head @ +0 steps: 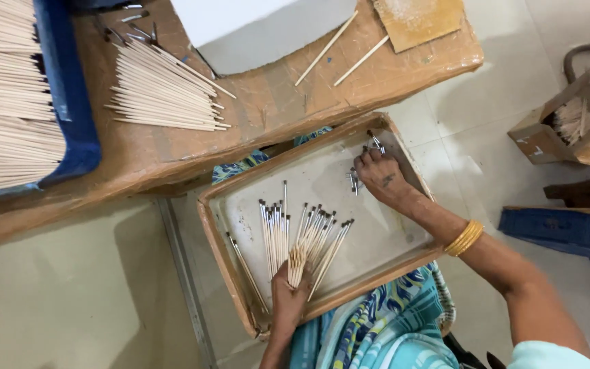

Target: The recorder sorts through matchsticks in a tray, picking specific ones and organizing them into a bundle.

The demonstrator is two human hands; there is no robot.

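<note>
Your right hand (379,176) covers the small metal caps (354,182) beneath its fingers. At nine o'clock, the blue tray (69,102) of sticks runs off the edge. The carton's (568,130) contents at three o'clock are too small to identify.

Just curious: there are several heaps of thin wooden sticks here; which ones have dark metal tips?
Only the fanned bunch of thin wooden sticks in the left hand, over the shallow tray.
</note>
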